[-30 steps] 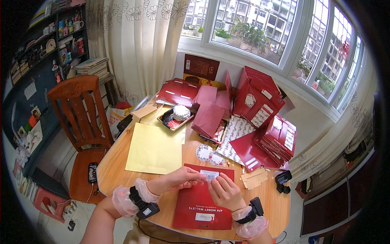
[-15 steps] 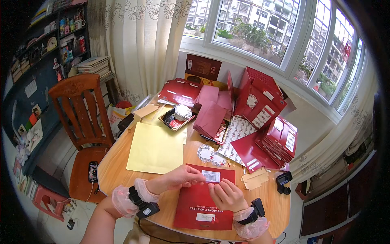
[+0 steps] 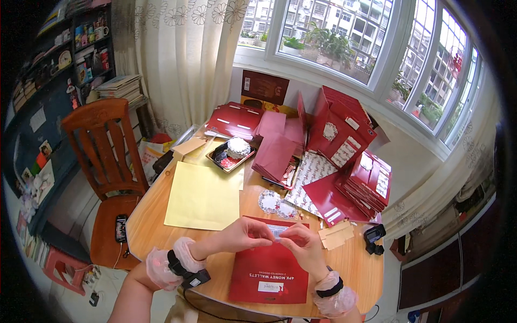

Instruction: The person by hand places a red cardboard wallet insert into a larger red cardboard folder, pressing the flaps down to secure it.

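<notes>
A flat red card package lies in front of me, with its print upside down to my view. Above its far end my left hand and my right hand meet, the fingers of each in a pinch. Any thin or tiny thing between the fingertips is too small to make out. Just behind the fingers, a white barcode label on the package is partly hidden. Both wrists carry black straps and sheer pink cuffs.
A yellow sheet lies left. Behind are a black tray with white scalloped pieces, dark red envelopes, and round floral cut-outs. To the right are stacked red packages, tan card pieces and a small black device.
My right hand has moved up and turned inward, so its fingertips now meet those of my left hand. The label is more covered. The whole view has shifted slightly.
</notes>
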Demonstrator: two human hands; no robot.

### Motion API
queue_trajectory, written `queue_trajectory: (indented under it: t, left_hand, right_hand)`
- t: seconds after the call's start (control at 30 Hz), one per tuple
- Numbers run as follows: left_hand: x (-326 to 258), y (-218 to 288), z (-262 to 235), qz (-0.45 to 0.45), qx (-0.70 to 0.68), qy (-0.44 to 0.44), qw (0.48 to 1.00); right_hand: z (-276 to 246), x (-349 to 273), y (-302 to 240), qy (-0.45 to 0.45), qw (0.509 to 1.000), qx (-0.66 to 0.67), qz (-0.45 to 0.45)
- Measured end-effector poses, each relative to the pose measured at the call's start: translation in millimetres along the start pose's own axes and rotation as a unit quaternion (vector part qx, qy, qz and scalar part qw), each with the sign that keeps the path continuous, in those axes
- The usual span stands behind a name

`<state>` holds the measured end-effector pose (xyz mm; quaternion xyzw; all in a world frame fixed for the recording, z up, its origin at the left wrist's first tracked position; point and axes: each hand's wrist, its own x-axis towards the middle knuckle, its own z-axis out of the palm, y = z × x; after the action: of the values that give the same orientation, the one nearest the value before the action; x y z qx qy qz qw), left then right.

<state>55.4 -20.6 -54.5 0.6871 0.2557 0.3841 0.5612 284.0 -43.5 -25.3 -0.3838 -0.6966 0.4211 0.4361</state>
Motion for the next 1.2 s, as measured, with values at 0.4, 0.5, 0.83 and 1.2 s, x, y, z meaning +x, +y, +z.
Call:
queue_trajectory:
  t: [0.4, 0.5, 0.83, 1.2]
  left_hand:
    - [-1, 31, 4, -0.145, 0.004, 0.017, 0.989]
    - [-2, 26, 1, -0.179, 0.003, 0.053, 0.982]
    - [3, 6, 18, -0.15, -0.18, 0.08, 0.969]
    - [1, -2, 27, -0.137, -0.244, 0.116, 0.953]
  right_hand:
    - [1, -2, 3, 0.023, 0.999, -0.024, 0.018]
    - [7, -3, -1, 0.076, 0.994, 0.057, 0.049]
    - [9, -5, -9, 0.095, 0.96, 0.238, 0.115]
    - [23, -10, -9, 0.107, 0.967, 0.219, 0.076]
